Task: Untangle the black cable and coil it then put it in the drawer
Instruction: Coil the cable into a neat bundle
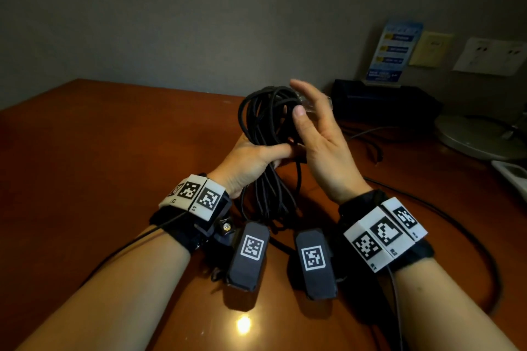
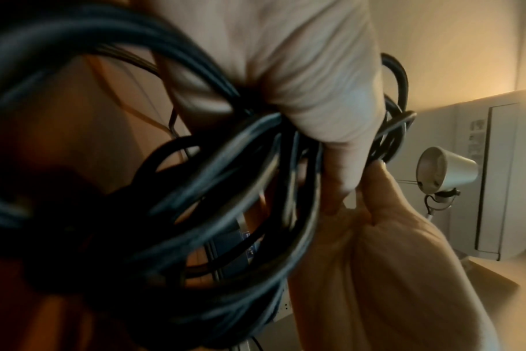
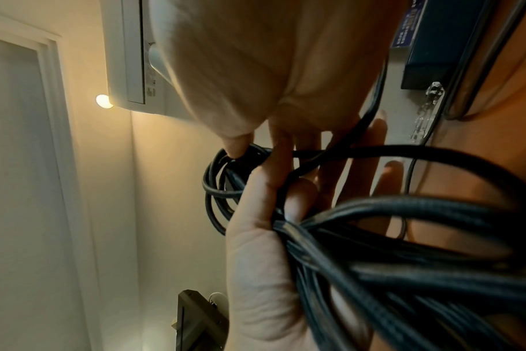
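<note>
The left hand (image 1: 251, 159) is curled tight around the middle of the black cable (image 1: 265, 122), a bundle of loops held above the wooden table (image 1: 114, 137). The right hand (image 1: 319, 145), fingers straight and relaxed, rests its thumb against the upper loops.

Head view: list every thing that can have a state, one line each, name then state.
black cable: gathered into loose loops, held up above the desk, lower loops hanging down.
left hand: grips the bundle at its middle.
right hand: fingers straight, thumb against the upper loops.
desk: bare wood here, other thin cords lying at right.
wall socket: nothing plugged in, as far as visible.
drawer: not in view.
</note>
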A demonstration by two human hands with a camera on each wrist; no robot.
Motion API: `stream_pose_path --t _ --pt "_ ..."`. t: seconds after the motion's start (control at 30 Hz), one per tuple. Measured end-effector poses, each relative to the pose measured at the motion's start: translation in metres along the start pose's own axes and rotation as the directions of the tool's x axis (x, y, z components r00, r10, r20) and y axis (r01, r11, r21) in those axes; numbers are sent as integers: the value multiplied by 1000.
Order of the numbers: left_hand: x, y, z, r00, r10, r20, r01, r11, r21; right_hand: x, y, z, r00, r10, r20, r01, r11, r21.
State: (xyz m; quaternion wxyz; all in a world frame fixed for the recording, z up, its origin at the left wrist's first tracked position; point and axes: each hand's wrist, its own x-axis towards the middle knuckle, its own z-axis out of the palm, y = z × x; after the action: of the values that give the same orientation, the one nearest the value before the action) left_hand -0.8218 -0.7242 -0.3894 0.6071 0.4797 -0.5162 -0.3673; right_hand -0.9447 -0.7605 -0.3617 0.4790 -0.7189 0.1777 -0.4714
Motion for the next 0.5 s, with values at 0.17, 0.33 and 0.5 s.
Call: stream_pose_path --t 0.17,0.33,0.5 --pt "4 -1 0 999 -42 -8 42 999 3 4 7 2 992 18 -125 -11 999 53" --pt "1 3 3 997 -70 19 71 995 -75 6 11 -2 982 -13 -186 7 999 -32" --pt "1 5 5 995 -73 64 76 996 -50 4 13 -2 965 -29 -260 18 999 -46"
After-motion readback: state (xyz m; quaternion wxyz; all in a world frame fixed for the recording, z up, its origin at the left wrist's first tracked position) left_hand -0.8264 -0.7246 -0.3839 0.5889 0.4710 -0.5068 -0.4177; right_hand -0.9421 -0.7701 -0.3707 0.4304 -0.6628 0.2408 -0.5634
